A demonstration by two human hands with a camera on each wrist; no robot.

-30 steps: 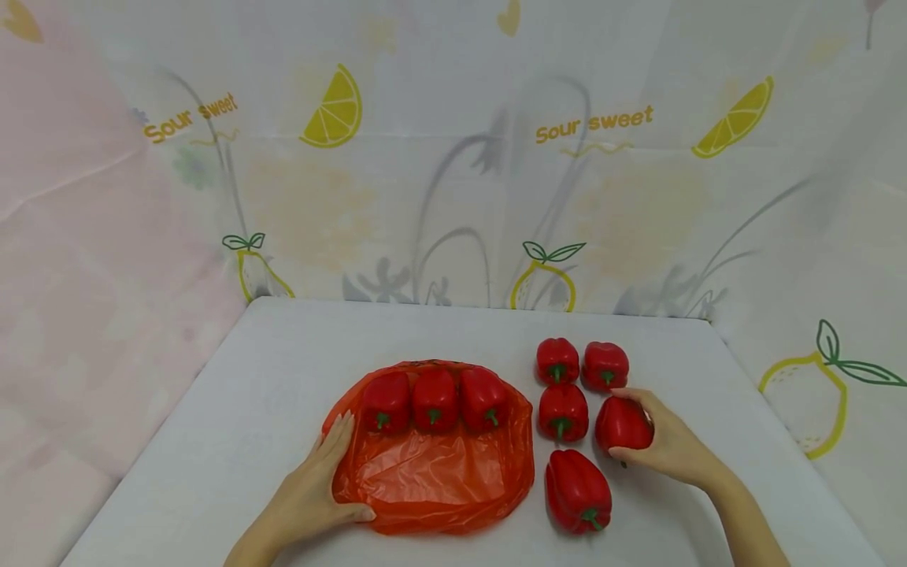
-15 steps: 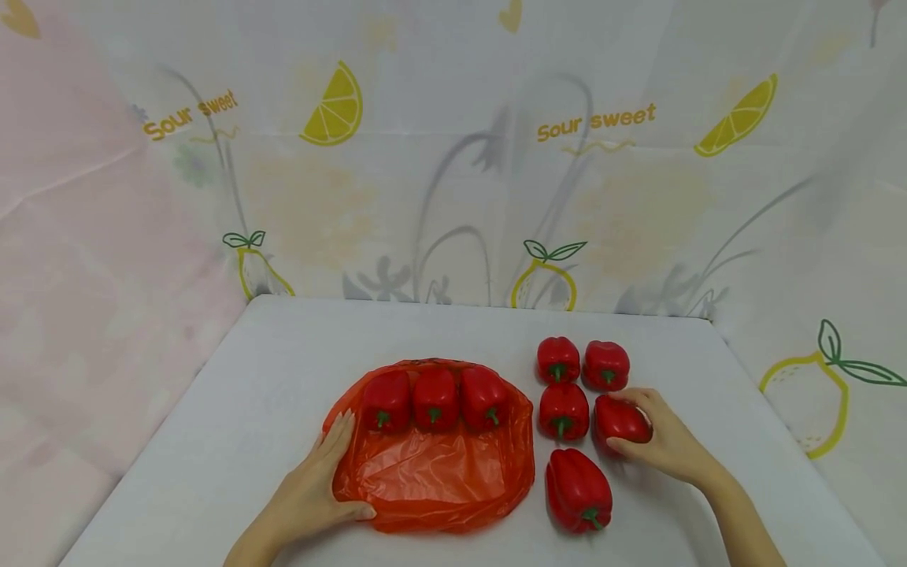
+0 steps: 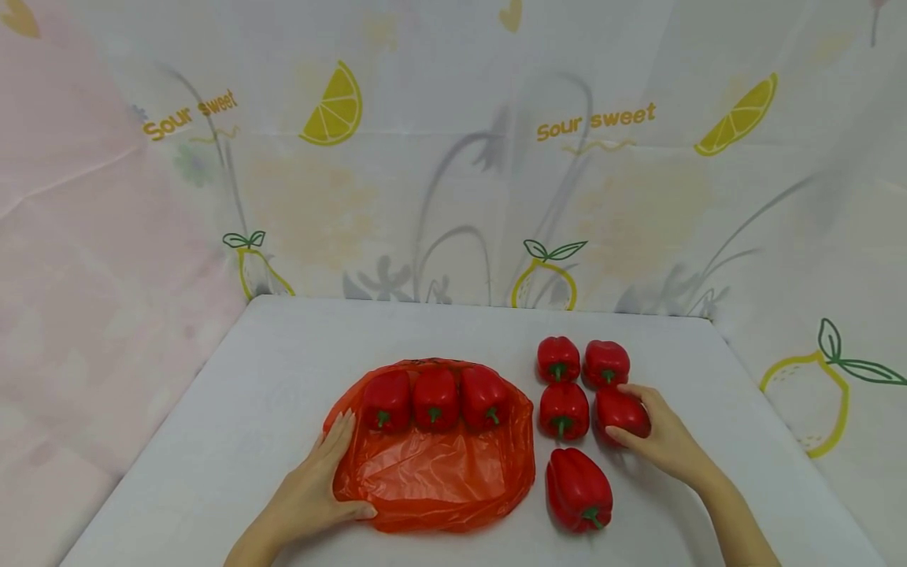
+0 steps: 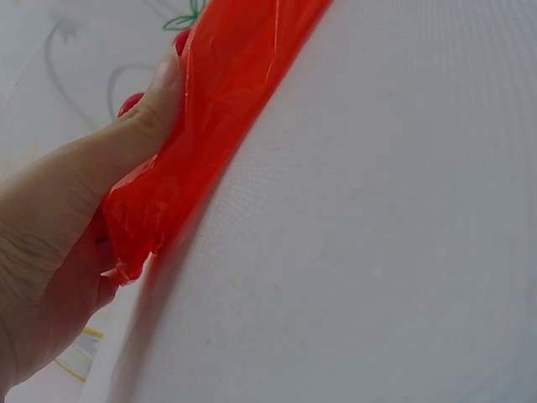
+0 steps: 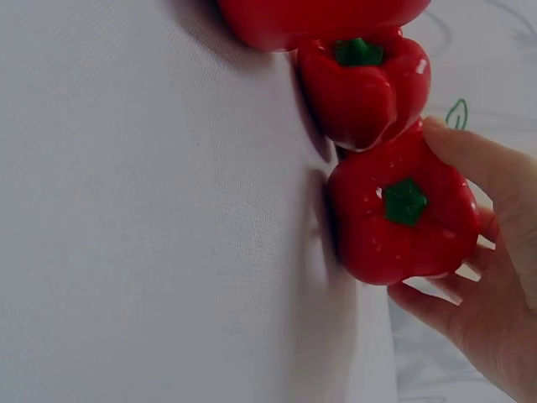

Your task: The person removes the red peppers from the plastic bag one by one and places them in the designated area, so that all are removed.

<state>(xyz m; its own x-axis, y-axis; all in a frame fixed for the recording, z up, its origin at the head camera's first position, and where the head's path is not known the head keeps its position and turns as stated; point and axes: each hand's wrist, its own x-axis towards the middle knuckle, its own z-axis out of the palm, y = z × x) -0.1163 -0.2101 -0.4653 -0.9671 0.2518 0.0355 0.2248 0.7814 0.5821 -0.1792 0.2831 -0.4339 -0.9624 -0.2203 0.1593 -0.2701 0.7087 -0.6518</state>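
Note:
My left hand holds the left rim of a red plastic bag, thumb on the near side and fingers further back. In the left wrist view the thumb lies along the bag film, with other fingers partly behind it. Inside the bag, three red bell peppers stand in a row at the far side. My right hand grips a red bell pepper between thumb and fingers. The right wrist view shows this pepper's green stem end facing the camera, beside another pepper.
Two peppers sit behind the gripped one, and another stands to its left. A larger, longer pepper lies tilted nearer the front. All are on a white table backed by a lemon-printed cloth.
My right hand has set the gripped pepper slightly further back and left, toward the other peppers; it has turned so its stem no longer shows in the head view. The left hand stays put.

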